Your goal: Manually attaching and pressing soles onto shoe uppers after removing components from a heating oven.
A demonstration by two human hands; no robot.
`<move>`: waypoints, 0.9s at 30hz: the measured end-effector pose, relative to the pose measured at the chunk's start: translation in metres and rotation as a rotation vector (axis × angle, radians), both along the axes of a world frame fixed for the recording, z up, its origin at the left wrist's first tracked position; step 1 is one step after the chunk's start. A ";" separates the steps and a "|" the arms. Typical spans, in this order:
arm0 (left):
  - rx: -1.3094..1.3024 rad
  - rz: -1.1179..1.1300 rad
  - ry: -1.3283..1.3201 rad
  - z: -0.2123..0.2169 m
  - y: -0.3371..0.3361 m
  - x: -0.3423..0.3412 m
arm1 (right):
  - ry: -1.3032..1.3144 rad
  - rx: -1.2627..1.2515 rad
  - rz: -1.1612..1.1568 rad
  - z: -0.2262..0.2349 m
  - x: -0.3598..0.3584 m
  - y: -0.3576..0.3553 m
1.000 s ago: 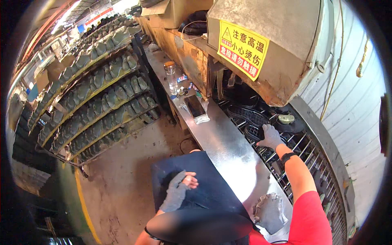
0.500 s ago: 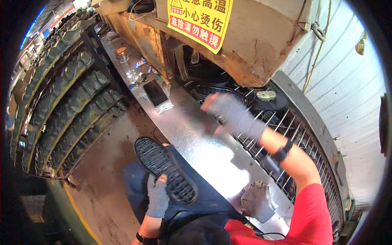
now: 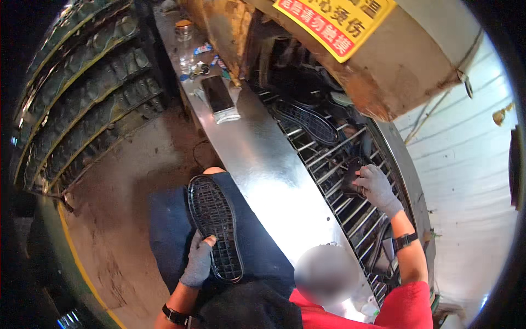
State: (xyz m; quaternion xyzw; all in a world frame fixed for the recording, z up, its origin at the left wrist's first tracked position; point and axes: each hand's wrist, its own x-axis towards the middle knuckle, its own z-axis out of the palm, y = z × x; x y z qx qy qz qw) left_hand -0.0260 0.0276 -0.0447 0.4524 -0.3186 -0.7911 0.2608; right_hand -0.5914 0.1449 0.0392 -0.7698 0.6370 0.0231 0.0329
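A black shoe sole (image 3: 219, 211) with a gridded face up is held over my lap by my left hand (image 3: 198, 260), its thumb on the sole's edge. My right hand (image 3: 379, 191), in a grey fingerless glove, reaches over the metal roller rack (image 3: 350, 225). Its fingers are closed on a dark piece that looks like a black shoe (image 3: 350, 176), partly hidden by the hand. Farther up the rollers lies another black sole (image 3: 315, 123). Dark shapes in the shade beyond it are hard to make out.
A shiny metal bench (image 3: 246, 148) runs beside the rollers, with a phone (image 3: 218, 93) on a white cloth and a jar (image 3: 184, 33). Above the rollers hangs a brown housing (image 3: 378, 82) with a yellow-red warning sign (image 3: 339, 24). Shelves of shoe lasts (image 3: 104, 77) stand left.
My right hand has moved right and nearer, from above the rollers' far part onto the dark shoe. My left hand keeps the sole, now turned more upright. The view has shifted.
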 end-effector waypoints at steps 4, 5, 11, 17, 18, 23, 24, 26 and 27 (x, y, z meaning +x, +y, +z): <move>-0.005 0.017 0.082 0.000 -0.004 0.000 | -0.262 -0.590 -0.737 -0.024 0.005 0.029; 0.014 0.034 0.150 0.000 -0.003 0.001 | -0.668 -0.347 -1.123 -0.029 0.002 0.028; -0.058 0.029 0.068 0.005 -0.005 -0.006 | -1.439 -0.256 -1.209 -0.102 -0.020 0.047; -0.502 0.192 -0.202 0.031 -0.019 0.030 | -2.053 -0.102 -0.932 -0.083 0.055 0.079; -0.636 0.217 -0.237 0.041 -0.026 0.031 | -2.113 -0.072 -1.069 -0.089 0.060 0.098; -0.484 0.014 0.212 0.096 -0.047 -0.029 | -2.092 0.392 -0.836 -0.053 0.187 0.059; -0.419 0.041 0.264 0.105 -0.046 -0.043 | -2.014 0.415 -0.856 -0.066 0.197 0.060; -0.748 0.115 -0.011 0.091 -0.058 -0.052 | -1.746 0.471 -0.584 0.003 0.277 0.012; -0.562 0.226 0.187 0.093 -0.061 -0.056 | -1.727 0.447 -0.460 0.021 0.304 -0.002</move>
